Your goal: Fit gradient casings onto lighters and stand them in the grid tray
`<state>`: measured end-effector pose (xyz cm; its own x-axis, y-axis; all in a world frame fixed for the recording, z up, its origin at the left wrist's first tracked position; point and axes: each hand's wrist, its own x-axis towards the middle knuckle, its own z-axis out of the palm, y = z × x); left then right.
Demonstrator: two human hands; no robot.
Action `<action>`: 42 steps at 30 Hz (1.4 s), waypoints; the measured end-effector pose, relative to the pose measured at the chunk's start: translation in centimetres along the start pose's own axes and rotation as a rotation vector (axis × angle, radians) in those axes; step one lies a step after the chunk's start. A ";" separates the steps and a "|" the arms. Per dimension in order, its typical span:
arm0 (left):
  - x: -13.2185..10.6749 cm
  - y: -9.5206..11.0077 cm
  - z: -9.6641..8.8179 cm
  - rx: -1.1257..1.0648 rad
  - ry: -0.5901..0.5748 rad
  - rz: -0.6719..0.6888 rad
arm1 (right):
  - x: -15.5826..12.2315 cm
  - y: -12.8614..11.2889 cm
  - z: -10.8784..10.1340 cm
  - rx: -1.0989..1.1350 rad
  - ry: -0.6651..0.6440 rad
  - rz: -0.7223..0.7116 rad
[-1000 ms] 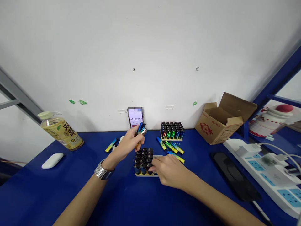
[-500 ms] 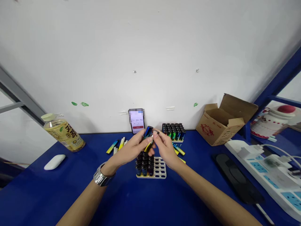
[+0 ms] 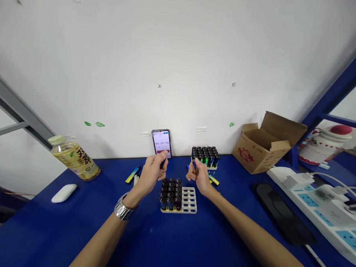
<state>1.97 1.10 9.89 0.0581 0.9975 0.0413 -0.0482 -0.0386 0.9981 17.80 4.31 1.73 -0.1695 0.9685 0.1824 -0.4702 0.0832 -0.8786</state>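
Observation:
My left hand (image 3: pixel 152 171) is closed around a slim dark tube (image 3: pixel 162 163), mostly hidden by the fingers, in front of the phone. My right hand (image 3: pixel 200 176) pinches another slim tube (image 3: pixel 194 167), dark above with some yellow below. Between and below the hands stands a white rack (image 3: pixel 189 200) with oval holes. Its left columns hold several upright dark-topped tubes (image 3: pixel 170 194); the right columns show bare holes. Behind my right hand, a second rack is filled with similar shiny blue and green tubes (image 3: pixel 205 155).
Blue-yellow gradient tubes (image 3: pixel 132 174) lie on the blue table on both sides. A phone (image 3: pixel 161 142) showing a timer leans against the wall. A bottle (image 3: pixel 78 159) and white case (image 3: pixel 64 193) are left; an open carton (image 3: pixel 257 152), black phone (image 3: pixel 282 211) and power strip (image 3: pixel 308 202) right.
My hands were together above the rack, with tubes between them. They have moved apart, left hand to the left and right hand to the right, each closed on a tube.

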 end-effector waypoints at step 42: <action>0.3 -0.5 0.0 0.259 0.020 0.261 | -2.8 -0.5 -0.9 -0.478 -0.235 -0.067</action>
<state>2.00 1.47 9.43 0.0573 0.9530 0.2974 0.1950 -0.3029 0.9329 19.30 1.77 1.29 -0.3678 0.8832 0.2911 -0.0495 0.2940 -0.9545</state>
